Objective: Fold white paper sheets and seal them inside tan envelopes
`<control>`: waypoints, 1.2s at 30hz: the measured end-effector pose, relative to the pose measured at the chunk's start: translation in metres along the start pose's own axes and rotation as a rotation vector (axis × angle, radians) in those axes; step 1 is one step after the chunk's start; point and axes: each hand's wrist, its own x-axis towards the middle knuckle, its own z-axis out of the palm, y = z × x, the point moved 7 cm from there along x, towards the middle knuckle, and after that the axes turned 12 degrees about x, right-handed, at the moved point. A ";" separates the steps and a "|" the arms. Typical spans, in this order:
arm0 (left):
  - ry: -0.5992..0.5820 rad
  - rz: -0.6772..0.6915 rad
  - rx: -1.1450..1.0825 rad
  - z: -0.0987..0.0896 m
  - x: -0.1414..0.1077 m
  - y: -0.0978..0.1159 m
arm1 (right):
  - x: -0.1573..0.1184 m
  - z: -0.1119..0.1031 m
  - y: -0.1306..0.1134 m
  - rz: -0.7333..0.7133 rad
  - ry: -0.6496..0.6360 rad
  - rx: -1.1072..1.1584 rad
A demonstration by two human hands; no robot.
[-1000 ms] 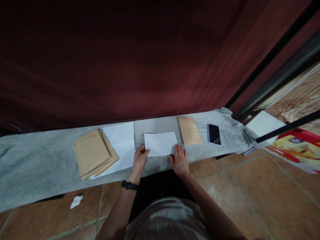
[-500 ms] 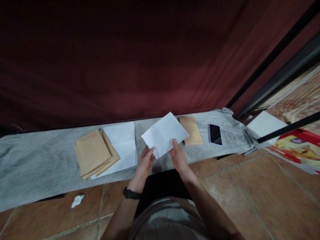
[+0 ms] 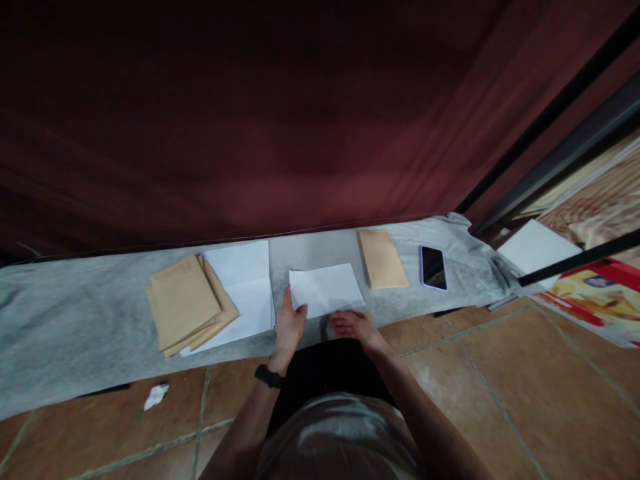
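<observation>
A white paper (image 3: 327, 289) lies low over the grey cloth at the middle, its long side facing me. My left hand (image 3: 291, 323) holds its left near corner between thumb and fingers. Just below the paper's near edge, my right hand (image 3: 353, 325) has its fingers stretched out and holds nothing. Left of the paper are white sheets (image 3: 247, 280), partly covered by a stack of brown envelopes (image 3: 185, 303). To the right lies another brown envelope (image 3: 383, 260).
A phone (image 3: 433, 268) lies at the right on the grey cloth (image 3: 75, 320). Beyond it are a black metal bar (image 3: 575, 259) and a red and yellow box (image 3: 605, 293). A dark red curtain (image 3: 300, 133) hangs behind. Crumpled tissue (image 3: 156, 396) lies on the tiled floor.
The white paper has turned from a slant to nearly straight and come down lower. My right hand has let go of it and its fingers have stretched out; my left hand still holds it.
</observation>
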 end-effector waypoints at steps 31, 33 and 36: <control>0.083 0.353 0.611 0.012 -0.044 0.022 | 0.007 -0.008 -0.030 -0.632 0.337 -1.380; 0.114 0.367 0.624 0.011 -0.042 0.028 | 0.013 -0.001 -0.036 -0.635 0.343 -1.366; 0.088 0.470 0.618 0.019 -0.030 0.047 | 0.028 0.018 -0.047 -0.645 0.271 -1.337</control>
